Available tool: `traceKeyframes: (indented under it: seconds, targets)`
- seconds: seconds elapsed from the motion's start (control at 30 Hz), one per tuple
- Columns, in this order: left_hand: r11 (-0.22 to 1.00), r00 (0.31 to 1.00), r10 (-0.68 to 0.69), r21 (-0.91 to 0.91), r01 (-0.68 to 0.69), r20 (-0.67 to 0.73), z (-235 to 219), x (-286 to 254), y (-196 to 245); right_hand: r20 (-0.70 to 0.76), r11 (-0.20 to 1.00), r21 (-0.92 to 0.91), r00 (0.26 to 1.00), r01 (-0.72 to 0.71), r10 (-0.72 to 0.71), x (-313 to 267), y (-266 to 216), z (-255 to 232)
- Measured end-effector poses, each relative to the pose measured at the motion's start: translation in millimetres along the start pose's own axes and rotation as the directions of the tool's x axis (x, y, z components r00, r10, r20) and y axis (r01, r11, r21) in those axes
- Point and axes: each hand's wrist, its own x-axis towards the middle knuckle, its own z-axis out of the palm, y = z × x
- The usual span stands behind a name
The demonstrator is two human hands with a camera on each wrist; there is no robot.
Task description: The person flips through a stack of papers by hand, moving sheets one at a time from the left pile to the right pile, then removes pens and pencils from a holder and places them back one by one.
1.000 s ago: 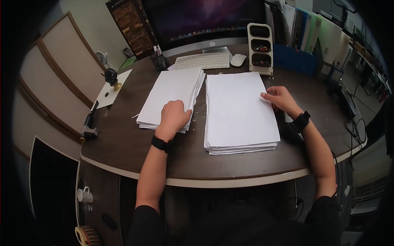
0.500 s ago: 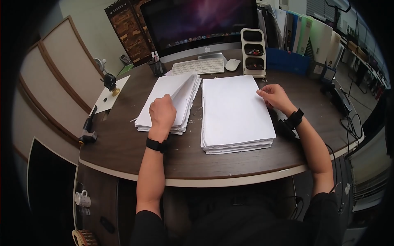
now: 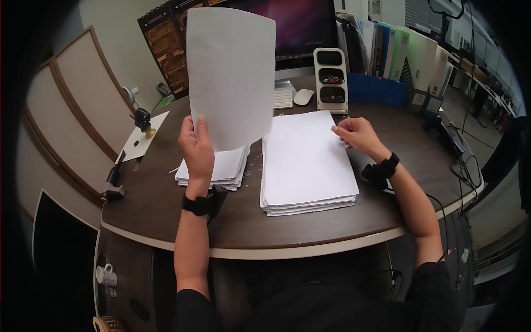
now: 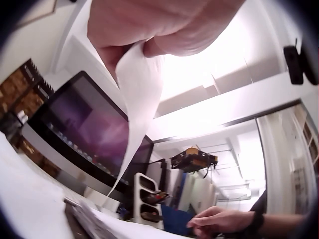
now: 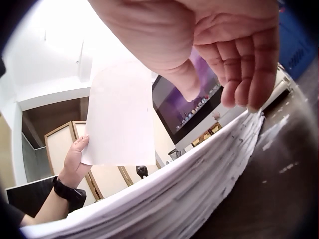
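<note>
A raised white sheet is pinched at its lower left edge by the left hand, thumb on the near face. Below it, the left paper stack is partly hidden by sheet and hand. The right paper stack lies flat on the desk, its layered edges showing in the right wrist view. The right hand hovers at that stack's upper right edge; in the right wrist view its fingers hang relaxed, holding nothing. In the left wrist view the sheet curves down from the pinch.
Behind the stacks are a monitor, partly covered keyboard, mouse and three-slot organizer. Binders stand at the back right. A black device with cables lies right; a dark tool lies at the left edge.
The left hand has lifted a sheet off the left stack, raising it upright in front of the monitor. The right hand stays by the right stack. The head view has shifted slightly.
</note>
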Motion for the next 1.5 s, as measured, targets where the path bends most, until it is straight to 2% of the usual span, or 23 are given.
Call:
traceKeyframes:
  seconds: [0.03,0.07,0.1,0.17,0.2,0.27,0.3,0.37,0.4,0.43,0.5,0.53,0.6,0.67,0.73,0.9,0.97,1.07,1.13,1.2,1.27,1.33,1.5]
  targets:
    - [0.975,0.995,-0.079,-0.202,0.092,0.068,7.2,-1.0,2.0,0.039,0.995,0.102,0.999,0.005,-0.009,-0.7,-5.0,0.9]
    - [0.926,0.974,-0.16,-0.316,0.205,0.162,15.3,-2.9,3.7,0.078,0.979,0.205,0.997,0.007,-0.024,-4.8,-16.2,0.6]
    - [0.923,0.973,-0.16,-0.325,0.207,0.165,26.3,-6.4,5.0,0.073,0.98,0.198,0.997,0.004,-0.019,-8.4,-26.0,3.8]
    - [0.734,0.872,-0.386,-0.472,0.488,0.302,47.4,-17.5,11.5,0.053,0.898,0.439,0.997,0.02,-0.048,-15.1,-37.2,9.4]
    - [0.729,0.87,-0.387,-0.477,0.491,0.305,53.3,-24.5,6.4,0.095,0.881,0.472,0.992,0.027,-0.081,-10.7,-32.1,8.7]
    - [0.738,0.786,-0.438,-0.325,0.592,0.437,61.2,-40.3,-4.4,0.117,0.893,0.45,0.993,-0.03,-0.025,-12.8,-33.0,5.2]
    - [0.734,0.783,-0.44,-0.325,0.596,0.439,58.6,-45.0,-10.5,0.141,0.899,0.43,0.99,-0.086,0.027,-14.5,-33.8,4.2]
    - [0.661,0.527,-0.583,-0.015,0.75,0.619,48.6,-51.1,-11.1,0.127,0.867,0.486,0.991,-0.107,0.051,-19.2,-38.2,4.6]
    - [0.615,0.491,-0.593,-0.034,0.788,0.639,45.7,-52.6,-11.4,0.166,0.888,0.428,0.981,-0.165,0.103,-15.5,-33.3,3.7]
    - [0.608,0.487,-0.599,-0.034,0.793,0.636,44.7,-52.4,-14.3,0.203,0.903,0.367,0.967,-0.224,0.157,-12.9,-29.4,3.3]
    - [0.606,0.455,-0.618,0.02,0.795,0.641,44.1,-50.6,-20.1,0.224,0.91,0.337,0.959,-0.242,0.172,-11.3,-21.9,4.2]
    - [0.551,0.4,-0.67,0.057,0.833,0.626,43.2,-50.2,-7.4,0.234,0.931,0.255,0.951,-0.261,0.202,-11.1,-21.0,4.3]
    - [0.563,0.387,-0.673,0.096,0.821,0.63,42.1,-50.6,-17.3,0.243,0.945,0.171,0.941,-0.28,0.235,-10.7,-17.4,3.6]
    - [0.576,0.377,-0.674,0.132,0.807,0.635,38.6,-50.4,-19.4,0.313,0.949,0.042,0.906,-0.313,0.285,-10.3,-15.1,3.3]
    - [0.619,0.295,-0.648,0.26,0.741,0.703,36.1,-48.8,-17.0,0.294,0.954,0.032,0.915,-0.297,0.275,-11.4,-16.0,2.6]
    - [0.681,0.288,-0.654,0.379,0.627,0.699,35.6,-50.5,-9.6,0.22,0.967,-0.084,0.942,-0.239,0.252,-14.1,-15.4,0.2]
    - [0.699,0.294,-0.649,0.397,0.595,0.702,33.7,-50.8,-9.9,0.134,0.939,-0.277,0.96,-0.201,0.245,-17.0,-23.0,-0.7]
    - [0.715,0.296,-0.647,0.424,0.557,0.703,33.8,-50.2,-7.2,0.151,0.93,-0.297,0.951,-0.216,0.269,-16.3,-22.6,-2.6]
    - [0.695,0.339,-0.687,0.445,0.564,0.643,34.3,-50.0,-4.3,0.164,0.931,-0.287,0.946,-0.227,0.281,-16.0,-21.2,-4.4]
    - [0.697,0.341,-0.692,0.466,0.546,0.636,34.1,-49.7,-5.0,0.18,0.931,-0.277,0.94,-0.236,0.291,-16.2,-19.0,-4.2]
    - [0.698,0.345,-0.697,0.487,0.525,0.628,32.6,-49.1,-5.1,0.117,0.892,-0.414,0.961,-0.182,0.251,-16.4,-15.8,-1.2]
    - [0.702,0.358,-0.704,0.523,0.484,0.613,32.4,-48.9,-3.7,0.138,0.89,-0.421,0.957,-0.177,0.255,-16.6,-14.9,1.1]
    - [0.716,0.341,-0.693,0.549,0.431,0.635,34.6,-49.7,-5.5,0.167,0.907,-0.381,0.951,-0.181,0.26,-22.1,-18.1,6.1]
